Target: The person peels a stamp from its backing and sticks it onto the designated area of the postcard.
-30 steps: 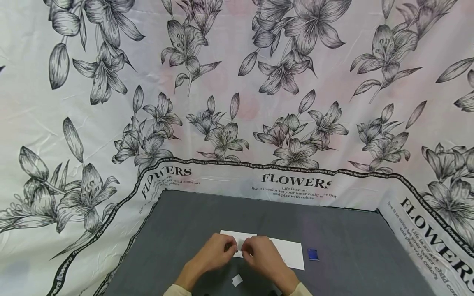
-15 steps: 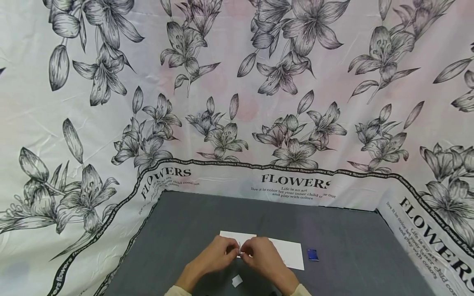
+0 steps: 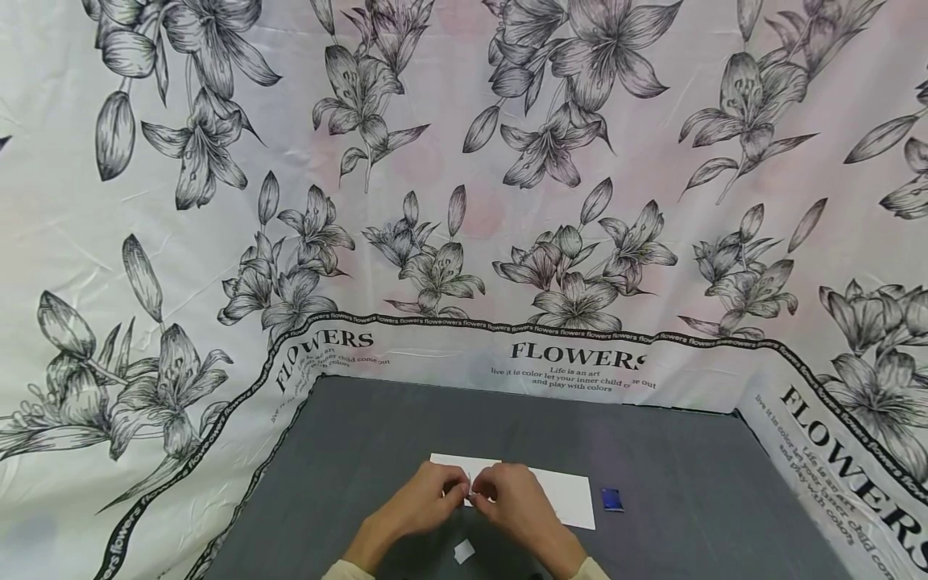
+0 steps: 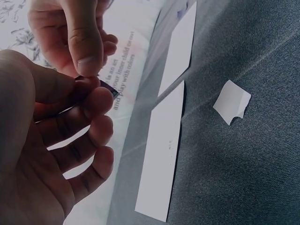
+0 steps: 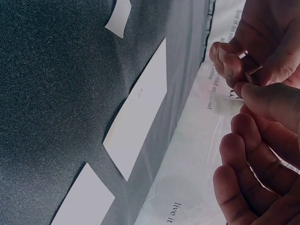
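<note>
In the head view my left hand [image 3: 424, 499] and right hand [image 3: 516, 503] meet fingertip to fingertip over the left part of the white paper strips. Thumb and index finger of the left hand pinch a small dark flat piece [image 4: 108, 88], mostly covered by the fingers. A small whitish, see-through piece [image 5: 228, 105] sticks out from the right hand's pinched thumb and index finger. The other fingers of both hands are loosely bent. Below the hands lie two white paper strips [image 4: 161, 150], one bearing tiny dark marks.
A torn white paper scrap [image 3: 464, 551] lies on the dark grey tabletop [image 3: 377, 427], nearer the person. To the right of the strips is a small blue packet [image 3: 612, 499]. A white floral cloth [image 3: 435, 161] hangs behind and at both sides.
The fingertips of both hands have come closer together, and the pale piece seen between them earlier is now less visible. Strips, scrap and blue packet stay in place.
</note>
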`<state>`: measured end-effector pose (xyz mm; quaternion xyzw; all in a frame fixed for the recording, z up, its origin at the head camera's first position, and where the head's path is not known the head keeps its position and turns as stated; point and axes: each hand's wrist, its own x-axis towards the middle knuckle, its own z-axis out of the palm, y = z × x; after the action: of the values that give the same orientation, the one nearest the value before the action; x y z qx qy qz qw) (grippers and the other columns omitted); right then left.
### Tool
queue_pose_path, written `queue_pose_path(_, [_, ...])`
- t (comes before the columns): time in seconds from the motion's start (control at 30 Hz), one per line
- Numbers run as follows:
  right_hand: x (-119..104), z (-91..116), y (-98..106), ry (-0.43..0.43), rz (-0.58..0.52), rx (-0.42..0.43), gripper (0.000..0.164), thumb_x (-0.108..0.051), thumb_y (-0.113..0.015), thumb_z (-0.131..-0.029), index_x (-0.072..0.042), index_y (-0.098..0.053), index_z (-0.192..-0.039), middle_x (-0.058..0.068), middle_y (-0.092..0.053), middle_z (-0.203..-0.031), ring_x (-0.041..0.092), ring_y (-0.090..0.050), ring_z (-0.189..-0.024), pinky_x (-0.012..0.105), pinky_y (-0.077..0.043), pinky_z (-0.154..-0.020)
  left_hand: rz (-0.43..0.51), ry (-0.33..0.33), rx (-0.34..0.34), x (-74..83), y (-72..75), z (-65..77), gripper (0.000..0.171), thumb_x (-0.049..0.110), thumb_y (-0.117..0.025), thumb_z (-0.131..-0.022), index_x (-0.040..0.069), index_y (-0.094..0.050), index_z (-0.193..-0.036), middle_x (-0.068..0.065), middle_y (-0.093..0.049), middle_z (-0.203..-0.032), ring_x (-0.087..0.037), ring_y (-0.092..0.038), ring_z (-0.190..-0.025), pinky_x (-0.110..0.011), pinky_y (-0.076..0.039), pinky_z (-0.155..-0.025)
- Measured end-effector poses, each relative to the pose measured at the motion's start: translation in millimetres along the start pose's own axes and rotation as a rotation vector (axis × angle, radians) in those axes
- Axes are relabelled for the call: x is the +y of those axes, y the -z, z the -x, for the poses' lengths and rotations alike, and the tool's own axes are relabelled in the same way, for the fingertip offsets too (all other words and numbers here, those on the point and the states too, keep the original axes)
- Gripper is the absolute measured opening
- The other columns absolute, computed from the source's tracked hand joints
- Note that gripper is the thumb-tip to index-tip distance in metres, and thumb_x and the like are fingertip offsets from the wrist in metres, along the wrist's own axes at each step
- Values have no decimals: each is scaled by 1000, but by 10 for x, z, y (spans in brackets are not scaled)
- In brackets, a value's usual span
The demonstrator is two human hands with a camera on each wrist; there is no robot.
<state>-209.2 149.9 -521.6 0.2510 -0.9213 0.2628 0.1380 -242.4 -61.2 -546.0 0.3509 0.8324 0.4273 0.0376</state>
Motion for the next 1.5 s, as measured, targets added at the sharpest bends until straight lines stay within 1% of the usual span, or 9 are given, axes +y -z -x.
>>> queue_pose_path(0.17, [12, -3, -5, 10, -18, 18, 9, -10, -86, -90, -17, -83, -85, -14, -66, -72, -5, -51, -66, 20, -48, -62, 9, 26, 5, -10, 13, -6, 18, 11, -64, -108, 14, -78, -97, -5, -74, -81, 5, -55, -69, -19, -50, -67])
queue_pose_path(0.43, [28, 9, -19, 6, -35, 9, 8, -8, -82, -92, -15, -82, -88, -12, -72, -78, -7, -56, -69, 22, -53, -64, -2, 48, 54, -19, 14, 1, 13, 12, -68, -106, 12, -78, -99, -8, -78, -84, 5, -56, -68, -19, -48, -65])
queue_pose_path(0.63, [25, 22, -10, -1, -33, 4, 8, -8, -82, -93, -14, -82, -88, -11, -71, -77, -7, -55, -68, 22, -51, -63, -29, 73, 100, -17, 14, 10, 5, 15, -71, -105, 12, -75, -103, 6, -68, -74, 4, -52, -63, -20, -44, -59])
queue_pose_path(0.73, [25, 24, 3, -10, -35, 4, 8, -8, -82, -93, -13, -82, -87, -10, -73, -78, -6, -56, -69, 22, -52, -64, -40, 83, 113, -23, 13, 14, 9, 17, -72, -105, 9, -75, -109, 10, -63, -72, 4, -50, -61, -20, -43, -58])
queue_pose_path(0.83, [33, 20, 15, -15, -40, 10, 9, -7, -82, -92, -14, -82, -87, -10, -73, -78, -6, -56, -69, 23, -51, -64, -41, 90, 116, -40, 13, 16, 9, 18, -73, -105, 10, -76, -109, 12, -63, -73, 4, -50, -61, -19, -43, -58])
queue_pose_path(0.9, [42, 15, 20, -16, -39, 15, 10, -7, -82, -92, -15, -81, -86, -11, -72, -77, -6, -55, -68, 22, -51, -63, -42, 90, 116, -48, 16, 16, 6, 18, -74, -105, 14, -78, -104, 13, -64, -73, 5, -51, -62, -19, -44, -60])
queue_pose_path(1.0, [55, 7, 28, -20, -36, 23, 11, -6, -82, -91, -15, -81, -85, -12, -70, -75, -6, -52, -67, 21, -48, -62, -38, 82, 114, -59, 19, 15, 8, 18, -74, -105, 18, -78, -98, 14, -67, -76, 5, -53, -65, -19, -46, -62])
queue_pose_path(1.3, [74, -11, 47, -32, -31, 49, 10, -8, -83, -89, -16, -79, -83, -13, -65, -72, -5, -48, -64, 21, -46, -59, -23, 71, 118, -46, 25, 0, 10, 19, -74, -105, 16, -79, -96, 15, -67, -76, 4, -53, -66, -19, -46, -63])
queue_pose_path(1.5, [78, -28, 71, -63, -33, 34, 10, -11, -83, -91, -17, -79, -84, -12, -64, -72, -4, -48, -65, 22, -45, -60, -22, 66, 127, -35, 40, -25, 10, 19, -74, -105, 17, -78, -96, 14, -65, -76, 3, -52, -67, -19, -45, -62])
